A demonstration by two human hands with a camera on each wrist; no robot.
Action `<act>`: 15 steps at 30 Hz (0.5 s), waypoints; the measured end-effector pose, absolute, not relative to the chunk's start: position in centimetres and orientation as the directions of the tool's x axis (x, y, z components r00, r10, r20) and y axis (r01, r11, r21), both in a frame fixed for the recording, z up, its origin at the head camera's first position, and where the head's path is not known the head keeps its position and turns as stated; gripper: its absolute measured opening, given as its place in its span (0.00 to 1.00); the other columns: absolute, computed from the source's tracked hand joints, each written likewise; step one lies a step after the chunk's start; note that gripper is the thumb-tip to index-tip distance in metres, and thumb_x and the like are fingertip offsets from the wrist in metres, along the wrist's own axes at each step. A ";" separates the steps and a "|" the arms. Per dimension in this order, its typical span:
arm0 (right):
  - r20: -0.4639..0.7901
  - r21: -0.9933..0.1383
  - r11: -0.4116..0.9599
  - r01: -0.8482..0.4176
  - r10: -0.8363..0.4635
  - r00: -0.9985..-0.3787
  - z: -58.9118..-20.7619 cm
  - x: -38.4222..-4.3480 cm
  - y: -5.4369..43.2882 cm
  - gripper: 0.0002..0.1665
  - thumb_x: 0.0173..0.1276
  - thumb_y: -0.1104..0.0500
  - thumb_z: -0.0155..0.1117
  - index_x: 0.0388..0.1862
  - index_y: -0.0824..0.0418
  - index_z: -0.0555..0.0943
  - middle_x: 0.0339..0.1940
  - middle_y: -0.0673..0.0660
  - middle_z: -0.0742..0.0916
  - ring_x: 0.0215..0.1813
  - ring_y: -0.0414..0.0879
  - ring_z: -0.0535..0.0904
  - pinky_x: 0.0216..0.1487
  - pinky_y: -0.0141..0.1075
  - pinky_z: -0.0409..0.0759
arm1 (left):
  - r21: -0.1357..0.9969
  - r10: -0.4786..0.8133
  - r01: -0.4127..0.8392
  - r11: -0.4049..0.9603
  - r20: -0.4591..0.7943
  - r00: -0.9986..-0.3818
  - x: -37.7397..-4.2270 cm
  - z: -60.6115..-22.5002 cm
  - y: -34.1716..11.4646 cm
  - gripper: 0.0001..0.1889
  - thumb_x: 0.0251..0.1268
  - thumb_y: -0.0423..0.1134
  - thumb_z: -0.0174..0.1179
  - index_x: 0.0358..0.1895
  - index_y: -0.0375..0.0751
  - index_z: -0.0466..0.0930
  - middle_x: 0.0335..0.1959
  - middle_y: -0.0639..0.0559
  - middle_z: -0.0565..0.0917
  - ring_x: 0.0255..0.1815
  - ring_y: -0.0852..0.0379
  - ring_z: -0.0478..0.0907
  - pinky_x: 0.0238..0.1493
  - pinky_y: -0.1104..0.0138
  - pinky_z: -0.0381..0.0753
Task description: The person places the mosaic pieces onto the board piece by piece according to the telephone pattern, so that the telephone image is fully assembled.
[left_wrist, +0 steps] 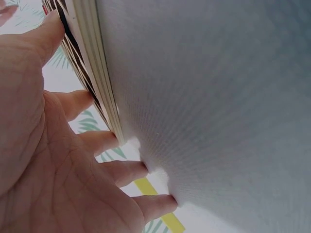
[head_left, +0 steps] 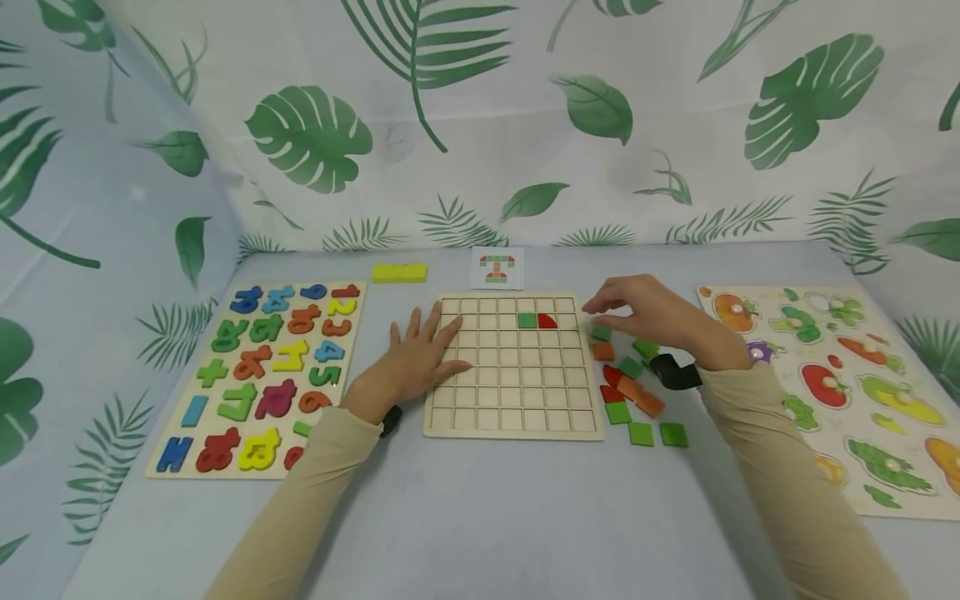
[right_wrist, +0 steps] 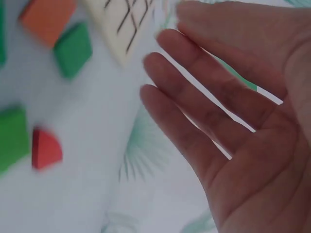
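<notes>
1. Leaf-print backdrop (head_left: 465,179) stood along the table's far edge.
2. Table (head_left: 525,517) ran from the backdrop toward both sleeves; a broad stretch of its surface lay before the grid's near edge.
3. Vegetable puzzle board (head_left: 832,418) sat far right, partly cut off by the picture edge; right forearm crossed in front of its left side.
4. Number board (head_left: 213,415) sat at left, a strip of table between it and the grid.
5. Grid board (head_left: 508,377) lay flat at centre.
6. Left hand (head_left: 412,358) was spread across the grid's left edge: thumb and index on the board, ring and little fingers on the table.
7. Right hand (head_left: 648,312) hovered by the grid's far right corner, fingers loosely extended, well apart from the left.
8. Pattern card (head_left: 483,283) lay just beyond the far edge.
9. Yellow block (head_left: 399,273) lay left of the card.
10. Loose pieces (head_left: 672,435) crowded the table off the grid's right edge.
11. Green square (head_left: 527,320) and red quarter-round (head_left: 547,321) sat side by side in the second row from the far edge.
</notes>
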State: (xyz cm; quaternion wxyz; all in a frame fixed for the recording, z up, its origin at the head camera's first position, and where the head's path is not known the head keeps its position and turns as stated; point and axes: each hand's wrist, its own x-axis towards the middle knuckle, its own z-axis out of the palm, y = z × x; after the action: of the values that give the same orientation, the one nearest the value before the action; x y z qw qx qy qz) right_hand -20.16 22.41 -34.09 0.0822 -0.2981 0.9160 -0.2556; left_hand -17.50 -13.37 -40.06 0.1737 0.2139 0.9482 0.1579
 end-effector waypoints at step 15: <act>-0.017 -0.496 0.710 -0.501 -0.584 -0.811 -35.6 -20.0 23.9 0.13 0.66 0.70 0.74 0.49 0.72 0.88 0.45 0.62 0.89 0.47 0.58 0.86 0.51 0.54 0.85 | 0.372 0.462 0.352 0.859 -0.266 -0.846 -17.5 -40.0 -13.5 0.42 0.84 0.60 0.48 0.87 0.44 0.43 0.86 0.35 0.32 0.84 0.29 0.28 0.75 0.29 0.32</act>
State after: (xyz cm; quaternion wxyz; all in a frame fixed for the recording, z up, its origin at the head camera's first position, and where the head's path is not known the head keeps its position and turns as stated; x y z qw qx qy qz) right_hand -20.02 23.86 -35.63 0.0866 -0.2947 0.9205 -0.2415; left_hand -17.47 -13.45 -39.97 0.1758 0.2149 0.9478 0.1566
